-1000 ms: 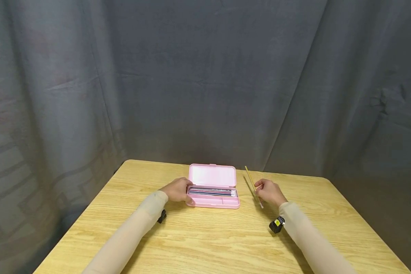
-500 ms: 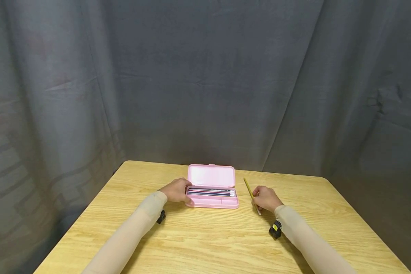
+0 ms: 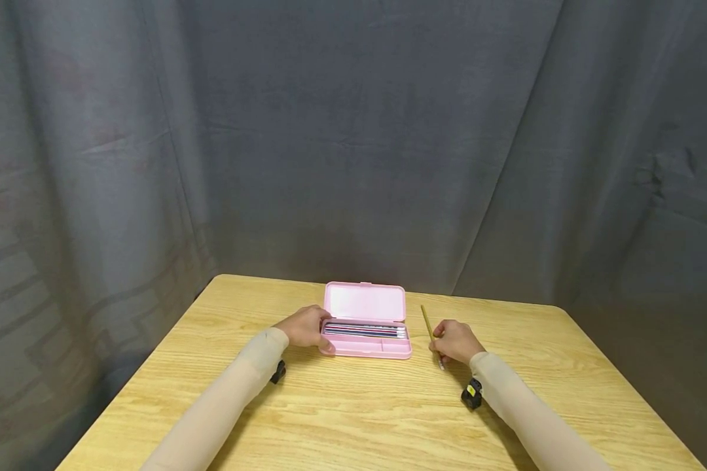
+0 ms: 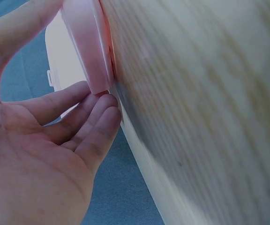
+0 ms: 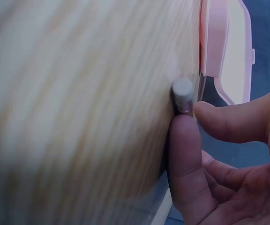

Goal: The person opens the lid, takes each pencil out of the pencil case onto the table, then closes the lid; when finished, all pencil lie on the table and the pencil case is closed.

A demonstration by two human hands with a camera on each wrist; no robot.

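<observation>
An open pink pencil case [image 3: 368, 347] lies at the middle of the wooden table [image 3: 359, 418], lid [image 3: 365, 302] tipped back and several pencils [image 3: 365, 330] in its tray. My left hand [image 3: 303, 326] grips the case's left end; in the left wrist view the fingertips [image 4: 100, 105] touch the case [image 4: 86, 47] where it meets the table, thumb above. My right hand [image 3: 455, 340], just right of the case, pinches a yellow pencil [image 3: 427, 322] low over the table. In the right wrist view its eraser end [image 5: 183, 91] sits between forefinger [image 5: 184, 154] and thumb [image 5: 228, 122], beside the case [image 5: 212, 42].
A grey curtain [image 3: 353, 131] hangs behind and around the table. Small black wrist cameras [image 3: 472, 394] sit under both forearms. Bare wood stretches in front of the case and to the right as far as the table's rounded edge [image 3: 565, 311].
My right hand has drawn slightly nearer and left, and the yellow pencil has dropped from a raised tilt to lie low over the table. The left hand and case have not moved.
</observation>
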